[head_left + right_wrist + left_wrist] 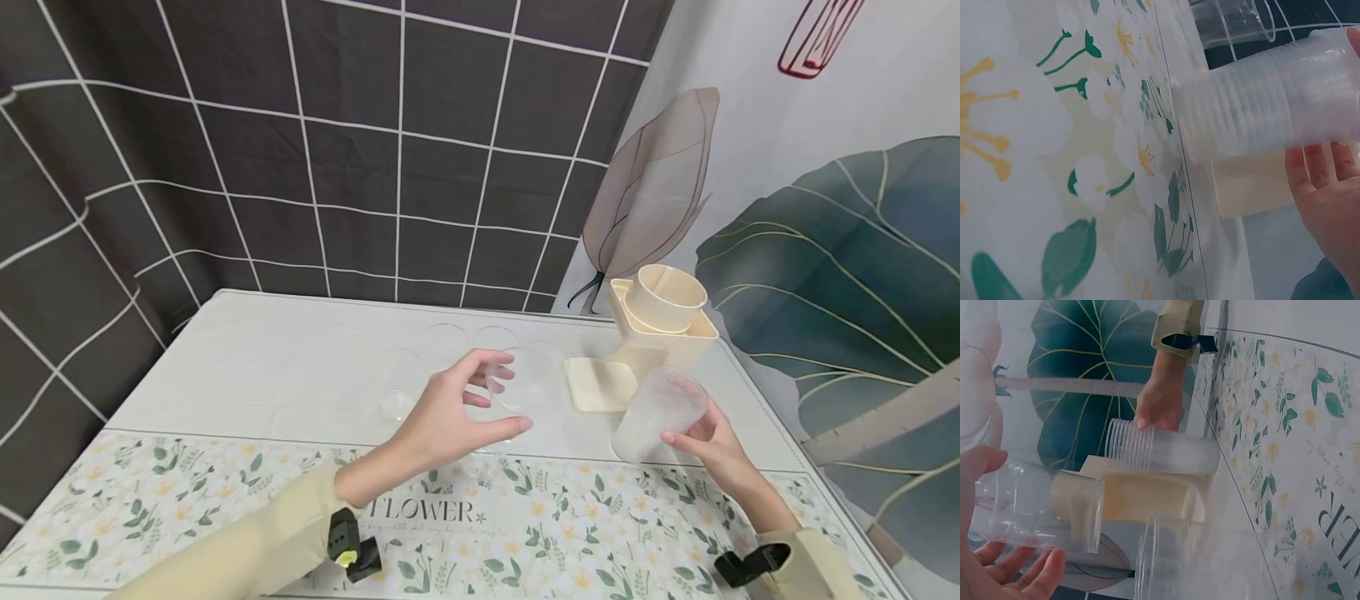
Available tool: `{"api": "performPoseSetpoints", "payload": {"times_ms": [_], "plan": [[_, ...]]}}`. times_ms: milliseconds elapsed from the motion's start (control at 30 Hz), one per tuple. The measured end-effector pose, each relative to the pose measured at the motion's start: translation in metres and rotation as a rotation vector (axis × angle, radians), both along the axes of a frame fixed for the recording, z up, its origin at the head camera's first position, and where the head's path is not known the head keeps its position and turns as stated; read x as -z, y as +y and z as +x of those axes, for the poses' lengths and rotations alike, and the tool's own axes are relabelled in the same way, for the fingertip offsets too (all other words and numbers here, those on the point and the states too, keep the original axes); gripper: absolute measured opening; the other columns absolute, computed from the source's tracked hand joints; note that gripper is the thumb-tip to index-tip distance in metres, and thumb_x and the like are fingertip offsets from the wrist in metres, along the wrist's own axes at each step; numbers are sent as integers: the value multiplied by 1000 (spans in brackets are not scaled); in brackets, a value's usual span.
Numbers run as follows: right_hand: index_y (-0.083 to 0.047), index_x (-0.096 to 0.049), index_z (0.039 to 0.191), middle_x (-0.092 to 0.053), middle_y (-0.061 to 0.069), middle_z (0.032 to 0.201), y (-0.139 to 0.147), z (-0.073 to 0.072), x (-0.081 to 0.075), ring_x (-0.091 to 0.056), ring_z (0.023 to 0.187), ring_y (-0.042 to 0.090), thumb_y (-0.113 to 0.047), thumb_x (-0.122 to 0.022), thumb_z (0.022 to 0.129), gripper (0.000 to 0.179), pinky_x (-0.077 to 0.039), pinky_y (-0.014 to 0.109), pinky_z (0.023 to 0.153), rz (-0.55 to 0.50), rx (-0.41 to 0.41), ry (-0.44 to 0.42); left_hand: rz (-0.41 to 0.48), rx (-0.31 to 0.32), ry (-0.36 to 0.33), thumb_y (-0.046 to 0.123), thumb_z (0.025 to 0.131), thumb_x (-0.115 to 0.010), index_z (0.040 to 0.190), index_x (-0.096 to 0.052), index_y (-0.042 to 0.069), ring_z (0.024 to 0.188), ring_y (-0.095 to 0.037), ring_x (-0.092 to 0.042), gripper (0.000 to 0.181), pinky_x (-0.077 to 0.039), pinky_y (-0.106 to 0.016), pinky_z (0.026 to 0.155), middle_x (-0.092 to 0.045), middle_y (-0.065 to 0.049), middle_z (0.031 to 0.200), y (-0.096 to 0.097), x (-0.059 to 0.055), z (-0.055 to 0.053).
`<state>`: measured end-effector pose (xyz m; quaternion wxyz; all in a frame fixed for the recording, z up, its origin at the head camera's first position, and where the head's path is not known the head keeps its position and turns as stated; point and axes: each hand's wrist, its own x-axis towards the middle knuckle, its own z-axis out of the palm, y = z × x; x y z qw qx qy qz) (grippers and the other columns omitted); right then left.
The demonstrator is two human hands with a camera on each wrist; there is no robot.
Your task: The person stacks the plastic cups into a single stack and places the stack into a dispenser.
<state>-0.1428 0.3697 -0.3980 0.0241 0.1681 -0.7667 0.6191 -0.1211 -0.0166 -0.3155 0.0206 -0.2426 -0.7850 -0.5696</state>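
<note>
My left hand (pixel 459 408) curves its thumb and fingers around a clear plastic cup (pixel 1041 503) above the table. Clear outlines make the cup's exact edges hard to follow in the head view. On the right side, my right hand (pixel 712 446) grips a stack of nested translucent plastic cups (pixel 660 414), its thumb on the near side. The stack leans, its layered rims upward. In the right wrist view, several fingers (pixel 1322 169) press against the stack's side. Just behind the stack stands a cream plastic stand (pixel 600 385) with a round holder (pixel 667 298) on top.
Several more clear cups, including one at the left (pixel 395 387), stand on the white table (pixel 247 367) around my left hand. A floral mat (pixel 225 500) with lettering covers the front. Dark grid-patterned cloth (pixel 345 167) and a leaf-printed curtain (pixel 840 250) rise behind.
</note>
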Motion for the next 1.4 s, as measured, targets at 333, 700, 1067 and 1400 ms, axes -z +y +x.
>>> {"api": "performPoseSetpoints", "payload": {"times_ms": [333,700,1067,1400], "plan": [[-17,-27,149,-45,-19,133,1,-1,-3,-50,116,-9,14,-59,83,79,-46,7,90,31,-7,1,-3,26,-5,24,76,-80,130,-52,15,101,-17,-62,61,-54,-20,84,-64,1,122,19,-5,-6],[-17,-26,149,-45,-20,132,2,-2,-1,-51,115,-9,13,-59,83,80,-47,8,89,41,-4,-4,5,46,-13,25,76,-81,128,-53,14,101,-18,-61,60,-54,-19,82,-65,0,119,38,-12,-11],[-19,-27,148,-46,-19,132,3,-1,1,-52,115,-9,15,-58,83,80,-47,8,89,26,-14,-12,-16,48,20,27,75,-81,130,-54,15,100,-19,-62,63,-53,-16,80,-61,0,120,58,-18,-18],[-17,-24,150,-45,-20,134,3,-2,-1,-50,117,-10,14,-58,84,80,-46,7,91,31,-20,-2,-43,64,30,29,73,-82,131,-53,16,96,-10,-62,66,-52,-13,78,-63,1,117,75,-26,-20]]}}
